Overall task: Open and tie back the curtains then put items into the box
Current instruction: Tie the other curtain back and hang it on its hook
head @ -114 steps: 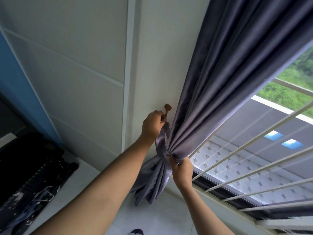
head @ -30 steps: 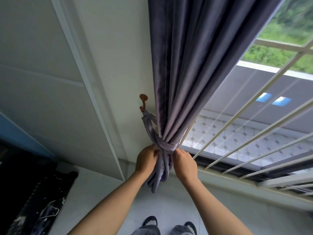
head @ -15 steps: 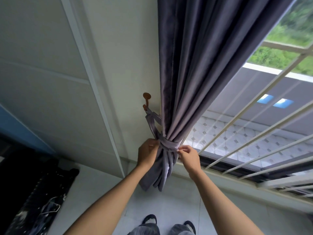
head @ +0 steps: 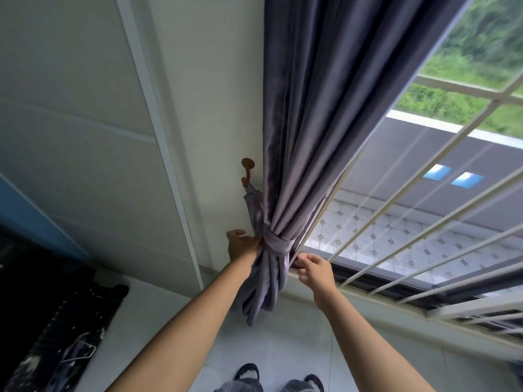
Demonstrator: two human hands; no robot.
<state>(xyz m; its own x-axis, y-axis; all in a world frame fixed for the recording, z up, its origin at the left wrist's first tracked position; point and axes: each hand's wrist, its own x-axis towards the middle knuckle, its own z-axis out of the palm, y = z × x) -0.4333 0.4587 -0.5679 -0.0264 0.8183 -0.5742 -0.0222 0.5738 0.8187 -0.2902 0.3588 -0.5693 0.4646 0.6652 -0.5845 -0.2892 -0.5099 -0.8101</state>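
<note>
Grey-violet satin, the long pleated curtain (head: 305, 114) hung gathered against the cream wall (head: 203, 80), clear of the white-barred window (head: 424, 210) on its far side. Around its waist ran the matching grey fabric tieback band (head: 276, 242), its loop climbing to the small brown metal wall hook (head: 246, 172) just beside the curtain's edge. Below the band, the bunched tail of cloth fell toward a pale tiled floor (head: 297, 349).

A person's left hand (head: 242, 246) rested against the bundle at the band, on the hook side, fingers spread and loose, gripping nothing. The right hand (head: 312, 268), on the window side just under the band, was lightly curled, thumb and forefinger close at the cloth's edge; whether they pinched a fold could not be told.

By all appearances the tying was nearly finished. Done well, this step called for smoothing stray pleats under the band and checking that the loop sat firmly on the hook before letting go. No box was in view.
</note>
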